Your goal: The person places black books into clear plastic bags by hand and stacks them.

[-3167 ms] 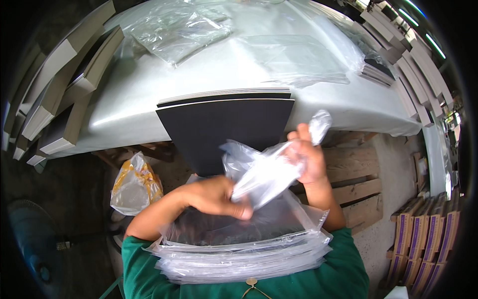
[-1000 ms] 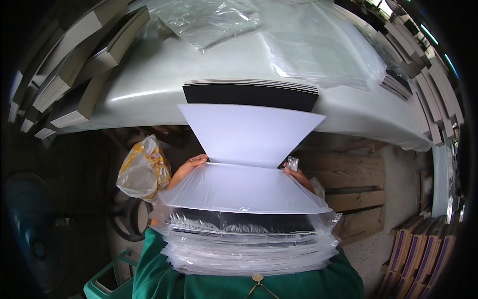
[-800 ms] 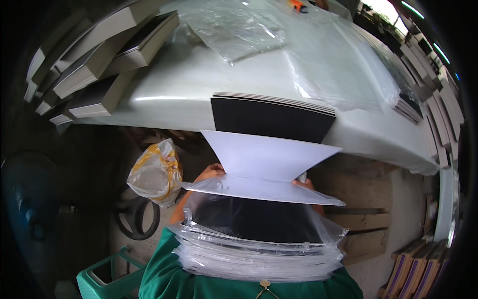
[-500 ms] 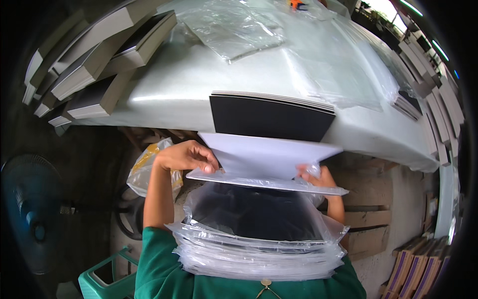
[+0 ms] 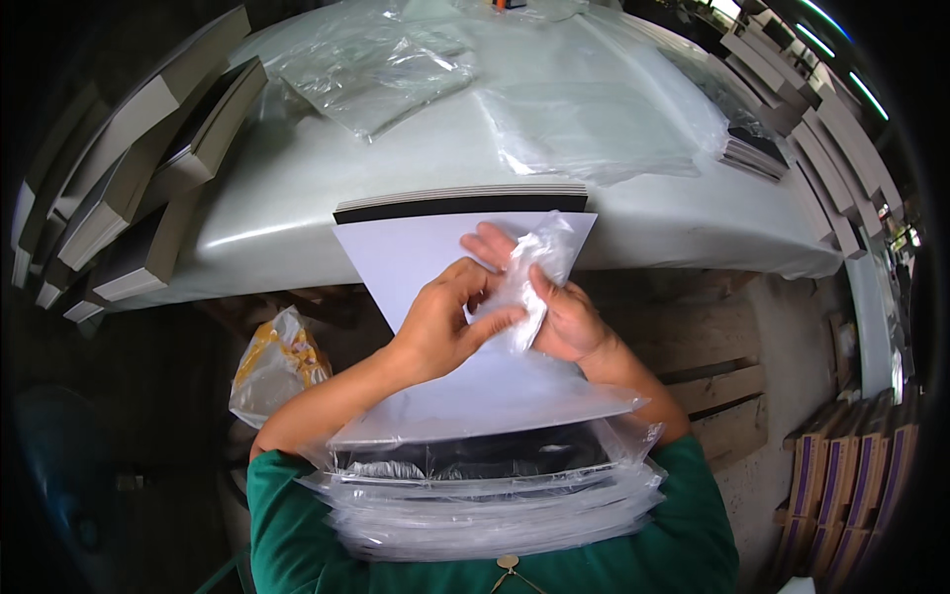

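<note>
Meeting above the white board (image 5: 391,262), both hands are now close together, while a moment ago they stand apart, one near each end of the line where the upper part of this board meets the lower part. Between them is a piece of crumpled clear plastic (image 5: 546,247). The right hand (image 5: 574,322) has its grip closed on this plastic, with the thumb in front and the fingers spread behind. The left hand (image 5: 427,327) reaches it with bent fingers and thumb; whether its grip is pinching or only touching, one cannot tell.

The lower part of the board also changes: before, it is raised and seen almost by its edge, and now it shows its face again, under clear film, just above the stack of plastic-covered sheets (image 5: 495,520) at the person's body. The upper part stands before the near edge of the bench (image 5: 262,213), in front of the black boards (image 5: 460,205), about midway between the bench's two near corners.

For the work, this seems to mean that attention passes from the board to the loose plastic; the board looks supported without a hand on its edges. Farther back, toward the far edge of the bench, lie a wrinkled clear bag (image 5: 381,84) and flat clear sheets (image 5: 604,134).
</note>
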{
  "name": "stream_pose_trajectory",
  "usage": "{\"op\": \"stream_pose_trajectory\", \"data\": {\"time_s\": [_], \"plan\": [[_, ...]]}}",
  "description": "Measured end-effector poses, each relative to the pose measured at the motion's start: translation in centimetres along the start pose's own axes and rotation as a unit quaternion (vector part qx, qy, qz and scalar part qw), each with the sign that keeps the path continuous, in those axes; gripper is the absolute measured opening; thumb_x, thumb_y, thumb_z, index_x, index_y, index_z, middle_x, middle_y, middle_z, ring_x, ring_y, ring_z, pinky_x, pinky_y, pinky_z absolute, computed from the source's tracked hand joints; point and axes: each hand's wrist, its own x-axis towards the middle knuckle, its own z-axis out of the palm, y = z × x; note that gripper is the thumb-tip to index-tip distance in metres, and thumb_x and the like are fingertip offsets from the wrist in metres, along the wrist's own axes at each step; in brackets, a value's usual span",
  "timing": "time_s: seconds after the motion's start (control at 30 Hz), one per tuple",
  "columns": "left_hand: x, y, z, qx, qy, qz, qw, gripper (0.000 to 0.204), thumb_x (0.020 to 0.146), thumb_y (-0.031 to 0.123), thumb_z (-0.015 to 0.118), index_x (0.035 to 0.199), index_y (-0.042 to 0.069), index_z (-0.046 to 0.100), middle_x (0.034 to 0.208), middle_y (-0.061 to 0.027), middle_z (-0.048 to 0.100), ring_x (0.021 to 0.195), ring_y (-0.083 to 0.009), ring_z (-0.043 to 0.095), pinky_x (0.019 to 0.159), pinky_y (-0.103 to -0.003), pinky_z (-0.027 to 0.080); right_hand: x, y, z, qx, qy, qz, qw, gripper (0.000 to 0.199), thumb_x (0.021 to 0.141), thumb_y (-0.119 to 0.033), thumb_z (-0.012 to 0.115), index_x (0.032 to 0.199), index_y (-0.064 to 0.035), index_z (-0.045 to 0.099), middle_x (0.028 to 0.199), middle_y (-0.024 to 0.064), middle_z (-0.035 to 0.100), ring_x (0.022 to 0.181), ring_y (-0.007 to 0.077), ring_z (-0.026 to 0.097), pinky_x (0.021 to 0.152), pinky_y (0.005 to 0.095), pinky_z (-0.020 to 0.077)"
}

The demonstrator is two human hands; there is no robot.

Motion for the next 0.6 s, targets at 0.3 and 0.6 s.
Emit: {"op": "stream_pose_trajectory", "data": {"time_s": [0.3, 0.6], "plan": [[-1.2, -2.2, 0.2, -0.177, 0.127, -0.084, 0.972, 0.016, 0.085, 0.016, 0.061, 0.087, 0.000, 0.064, 0.067, 0.0019, 0.058, 0.061, -0.0032, 0.047, 0.056, -0.019, 0.039, -0.2, 0.8, 0.3, -0.005, 0.201, -0.018, 0.979, 0.026, 0.084, -0.015, 0.062, 0.105, -0.0032, 0.053, 0.097, 0.0049, 0.058, 0.090, 0.0142, 0.056, 0.079, 0.0292, 0.0462], [-0.4, -2.4, -1.1, -0.112, 0.134, -0.041, 0.984, 0.019, 0.088, 0.015, 0.055, 0.080, 0.000, 0.062, 0.085, -0.0089, 0.066, 0.080, -0.0117, 0.058, 0.077, -0.025, 0.044, -0.6, 1.1, -1.0, 0.053, 0.136, -0.022, 0.989, 0.023, 0.084, -0.026, 0.061, 0.090, -0.0044, 0.057, 0.082, 0.0031, 0.056, 0.083, 0.0140, 0.055, 0.075, 0.0291, 0.0444]]}}
